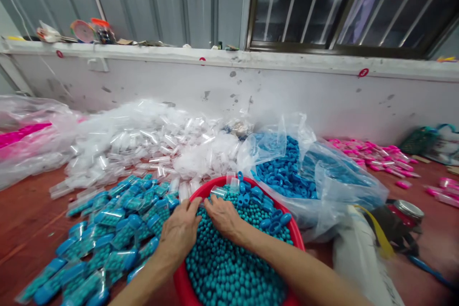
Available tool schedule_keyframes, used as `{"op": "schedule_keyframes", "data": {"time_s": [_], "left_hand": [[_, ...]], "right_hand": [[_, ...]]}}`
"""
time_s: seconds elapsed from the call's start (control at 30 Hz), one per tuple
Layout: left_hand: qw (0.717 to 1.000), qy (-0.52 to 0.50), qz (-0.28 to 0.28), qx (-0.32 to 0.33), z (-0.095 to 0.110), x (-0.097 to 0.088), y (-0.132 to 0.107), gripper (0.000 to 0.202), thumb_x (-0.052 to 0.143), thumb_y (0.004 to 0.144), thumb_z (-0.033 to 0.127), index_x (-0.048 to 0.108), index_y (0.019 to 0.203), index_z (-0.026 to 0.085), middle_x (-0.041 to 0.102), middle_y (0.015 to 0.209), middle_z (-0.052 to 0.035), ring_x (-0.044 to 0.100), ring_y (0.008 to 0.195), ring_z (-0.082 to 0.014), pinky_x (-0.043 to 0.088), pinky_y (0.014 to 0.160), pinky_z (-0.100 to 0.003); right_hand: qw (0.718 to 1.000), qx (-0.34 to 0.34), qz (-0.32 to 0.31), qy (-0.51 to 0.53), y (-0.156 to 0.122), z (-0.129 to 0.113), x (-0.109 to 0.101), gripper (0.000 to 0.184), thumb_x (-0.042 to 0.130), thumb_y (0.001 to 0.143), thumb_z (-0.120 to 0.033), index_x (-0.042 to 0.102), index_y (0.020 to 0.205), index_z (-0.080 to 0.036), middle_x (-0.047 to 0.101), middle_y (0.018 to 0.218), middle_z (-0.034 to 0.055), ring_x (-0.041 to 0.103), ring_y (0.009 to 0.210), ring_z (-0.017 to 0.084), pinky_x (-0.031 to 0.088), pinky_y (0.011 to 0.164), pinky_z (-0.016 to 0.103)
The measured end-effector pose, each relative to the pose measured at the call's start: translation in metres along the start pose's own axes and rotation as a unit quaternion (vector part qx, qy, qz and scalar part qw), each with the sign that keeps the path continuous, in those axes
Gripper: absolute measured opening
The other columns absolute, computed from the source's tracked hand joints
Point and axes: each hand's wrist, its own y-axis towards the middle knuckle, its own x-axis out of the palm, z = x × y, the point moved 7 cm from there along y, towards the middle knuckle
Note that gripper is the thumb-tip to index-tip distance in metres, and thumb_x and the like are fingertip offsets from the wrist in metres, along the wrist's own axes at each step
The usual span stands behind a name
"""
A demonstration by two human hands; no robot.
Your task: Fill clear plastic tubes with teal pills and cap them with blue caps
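A red basin [297,238] heaped with small teal balls [229,272] sits in front of me. Both hands rest on the balls near the basin's far rim. My left hand [179,232] has its fingers curled and pinched toward the rim, where a clear tube [218,192] lies. My right hand [225,217] lies beside it, fingertips touching the left hand's, fingers bent down into the balls. What either hand grips is hidden. Blue caps [267,210] lie on the balls at the right.
Filled clear tubes with blue caps [111,234] are piled at the left. Empty clear tubes [143,143] heap behind. A plastic bag of blue caps [287,167] stands at the right, pink tubes [376,155] beyond it. A white wall runs behind.
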Motion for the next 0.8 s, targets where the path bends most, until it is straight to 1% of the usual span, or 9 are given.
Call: {"op": "schedule_keyframes", "data": {"time_s": [0.1, 0.2, 0.27, 0.3, 0.37, 0.47, 0.53, 0.63, 0.8], "left_hand": [[0.977, -0.185, -0.063, -0.089, 0.001, 0.031, -0.004, 0.035, 0.046, 0.076, 0.031, 0.049, 0.108, 0.016, 0.06, 0.076, -0.0051, 0.059, 0.066, -0.0197, 0.044, 0.061, -0.031], [0.856, -0.412, -0.175, -0.258, 0.001, 0.073, -0.02, 0.044, 0.046, 0.072, 0.049, 0.046, 0.102, 0.016, 0.056, 0.065, -0.0005, 0.055, 0.05, -0.0161, 0.042, 0.047, -0.027], [0.768, -0.524, -0.204, -0.307, 0.011, 0.091, -0.026, 0.043, 0.048, 0.067, 0.055, 0.046, 0.089, 0.018, 0.053, 0.063, 0.0027, 0.053, 0.048, -0.0133, 0.042, 0.047, -0.026], [0.747, -0.555, -0.199, -0.308, 0.015, 0.095, -0.025, 0.041, 0.05, 0.065, 0.055, 0.045, 0.082, 0.019, 0.051, 0.061, 0.0042, 0.052, 0.049, -0.0124, 0.042, 0.049, -0.025], [0.765, -0.544, -0.188, -0.289, 0.017, 0.097, -0.021, 0.036, 0.048, 0.066, 0.054, 0.042, 0.075, 0.02, 0.048, 0.059, 0.0056, 0.052, 0.05, -0.0127, 0.042, 0.05, -0.026], [0.891, -0.359, -0.206, -0.185, 0.013, 0.085, -0.011, 0.024, 0.04, 0.074, 0.045, 0.042, 0.071, 0.02, 0.05, 0.062, 0.0019, 0.054, 0.057, -0.0171, 0.042, 0.056, -0.03], [0.946, -0.206, -0.231, -0.095, 0.014, 0.077, -0.006, 0.016, 0.04, 0.075, 0.035, 0.043, 0.07, 0.02, 0.055, 0.067, -0.0029, 0.056, 0.067, -0.0218, 0.041, 0.065, -0.035], [0.947, -0.146, -0.278, -0.065, 0.016, 0.081, -0.001, 0.006, 0.047, 0.071, 0.026, 0.047, 0.071, 0.02, 0.059, 0.075, -0.0085, 0.056, 0.083, -0.0296, 0.036, 0.079, -0.046], [0.901, -0.234, -0.344, -0.124, 0.039, 0.119, 0.008, 0.017, 0.06, 0.056, 0.014, 0.045, 0.053, 0.02, 0.057, 0.064, -0.0064, 0.054, 0.09, -0.034, 0.033, 0.085, -0.047]], "right_hand": [[1.0, 0.017, -0.002, 0.003, -0.004, 0.006, 0.002, 0.02, 0.034, 0.086, -0.013, 0.052, 0.094, -0.015, 0.059, 0.089, 0.0073, 0.06, 0.069, 0.018, 0.047, 0.054, 0.027], [0.999, 0.041, 0.001, 0.015, -0.032, 0.007, 0.0, 0.018, 0.034, 0.088, -0.019, 0.05, 0.094, -0.017, 0.059, 0.087, 0.005, 0.06, 0.068, 0.017, 0.046, 0.055, 0.026], [0.998, 0.048, -0.004, 0.027, -0.054, 0.002, 0.001, 0.017, 0.037, 0.086, -0.017, 0.05, 0.096, -0.017, 0.059, 0.087, 0.0045, 0.059, 0.069, 0.017, 0.045, 0.055, 0.026], [0.998, 0.046, -0.005, 0.03, -0.063, -0.001, 0.001, 0.019, 0.038, 0.084, -0.015, 0.05, 0.099, -0.016, 0.059, 0.089, 0.005, 0.059, 0.07, 0.017, 0.045, 0.055, 0.026], [0.998, 0.034, -0.005, 0.045, -0.076, -0.004, -0.003, 0.021, 0.039, 0.083, -0.013, 0.049, 0.102, -0.017, 0.059, 0.092, 0.0049, 0.059, 0.072, 0.017, 0.044, 0.056, 0.025], [0.996, 0.046, 0.016, 0.078, -0.08, 0.011, -0.018, 0.02, 0.035, 0.088, -0.017, 0.053, 0.096, -0.021, 0.058, 0.088, 0.0019, 0.058, 0.077, 0.015, 0.044, 0.062, 0.023], [0.991, 0.104, 0.041, 0.068, -0.076, 0.037, -0.031, 0.022, 0.033, 0.089, -0.019, 0.051, 0.101, -0.021, 0.057, 0.094, 0.003, 0.057, 0.083, 0.015, 0.044, 0.066, 0.023], [0.987, 0.158, 0.012, 0.006, -0.064, 0.072, -0.033, 0.034, 0.04, 0.087, -0.021, 0.04, 0.121, -0.022, 0.05, 0.111, 0.0085, 0.054, 0.089, 0.019, 0.043, 0.063, 0.025], [0.992, 0.111, -0.057, -0.031, -0.044, 0.086, -0.012, 0.028, 0.037, 0.086, -0.017, 0.054, 0.106, -0.025, 0.054, 0.096, 0.0053, 0.054, 0.078, 0.018, 0.041, 0.06, 0.026]]}}
